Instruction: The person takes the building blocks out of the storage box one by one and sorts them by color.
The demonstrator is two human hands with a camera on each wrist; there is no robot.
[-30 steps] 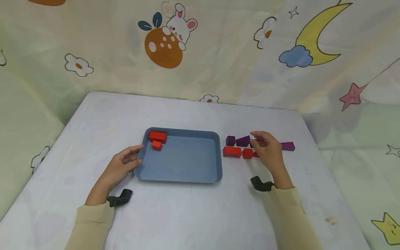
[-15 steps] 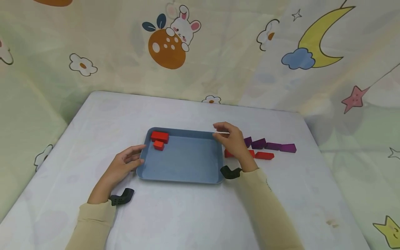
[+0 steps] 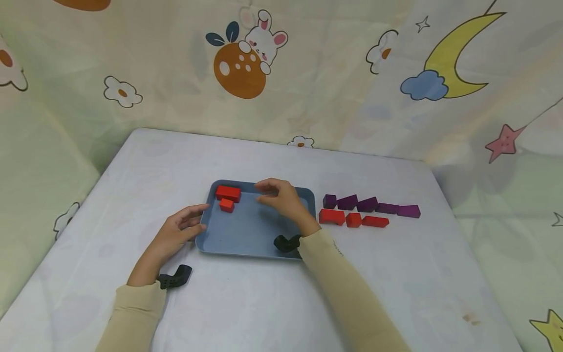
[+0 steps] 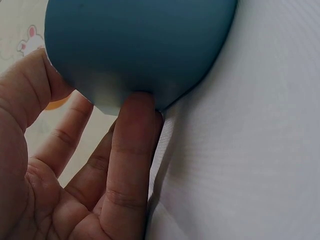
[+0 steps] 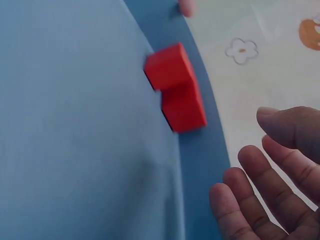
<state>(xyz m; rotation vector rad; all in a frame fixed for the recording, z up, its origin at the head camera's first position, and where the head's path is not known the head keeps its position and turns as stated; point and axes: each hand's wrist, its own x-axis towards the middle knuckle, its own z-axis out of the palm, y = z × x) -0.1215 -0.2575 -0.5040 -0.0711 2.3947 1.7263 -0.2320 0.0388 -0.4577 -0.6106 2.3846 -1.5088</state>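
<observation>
My left hand [image 3: 176, 232] holds the left side of the blue-grey tray [image 3: 255, 254]; in the left wrist view the thumb is over the rim and a fingertip touches the outer wall [image 4: 150, 45]. My right hand [image 3: 283, 198] hovers over the tray's far middle, fingers loosely bent and apart; in the right wrist view nothing lies between the thumb and fingers. A red oblong block [image 3: 228, 193] and a small red block [image 3: 226, 205] sit together in the tray's far left corner, a short way left of the right hand.
To the right of the tray, on the white table [image 3: 360, 283], lies a row of several purple blocks [image 3: 367, 204]. In front of it are a notched red block [image 3: 332, 216], a red cube-like block [image 3: 354, 220] and a long red block [image 3: 376, 222]. A patterned cloth hangs behind.
My right hand has moved left from over the purple and red rows, across the tray's right rim, to above the tray. The left hand stays at the tray's left side.
</observation>
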